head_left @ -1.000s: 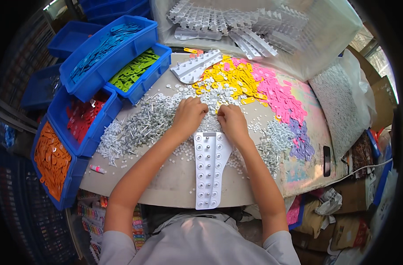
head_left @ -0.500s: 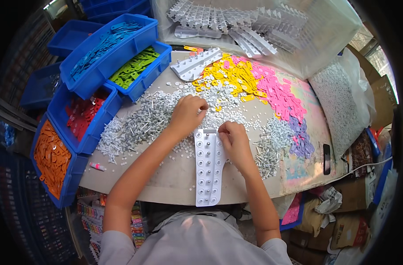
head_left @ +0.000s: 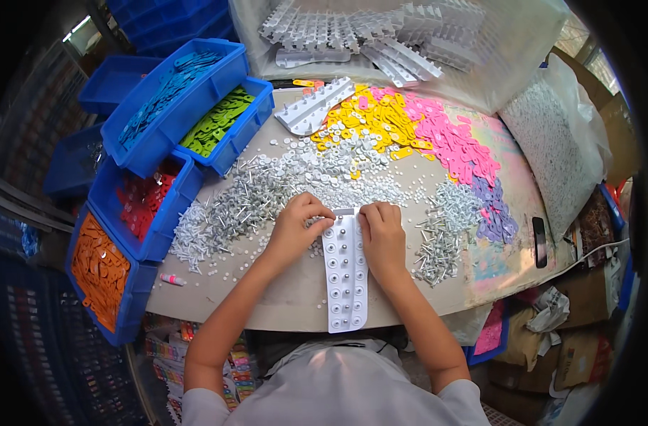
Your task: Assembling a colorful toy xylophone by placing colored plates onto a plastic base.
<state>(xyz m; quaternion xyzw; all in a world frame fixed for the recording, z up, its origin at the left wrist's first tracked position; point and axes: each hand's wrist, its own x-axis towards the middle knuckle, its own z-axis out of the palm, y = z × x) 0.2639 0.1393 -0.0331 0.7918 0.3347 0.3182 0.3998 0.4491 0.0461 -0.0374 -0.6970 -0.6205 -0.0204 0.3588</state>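
A long white plastic rack [head_left: 347, 284] lies lengthwise at the table's near edge. Metal pins run down its middle, with round white pieces along both sides. My left hand [head_left: 295, 228] is at its far left corner, thumb and forefinger pinched together; anything between them is too small to make out. At the far right corner is my right hand [head_left: 384, 240], fingers curled and closed over the rack's edge, their tips partly hidden. Small white washers [head_left: 349, 190] are heaped just beyond both hands. Left of them spreads a pile of metal rivets [head_left: 256, 192].
Blue bins [head_left: 150, 245] hold orange, red, green and blue tags at left. Yellow tags [head_left: 377, 124], pink tags [head_left: 455, 145] and purple tags [head_left: 494, 216] lie at the far right. A second rack [head_left: 315, 106], more rivets [head_left: 441, 245] and a phone [head_left: 539, 241] are also on the table.
My left hand has come back from the washer and rivet piles to the rack's far left corner. My right hand stays at the far right corner. The whole view has shifted slightly.
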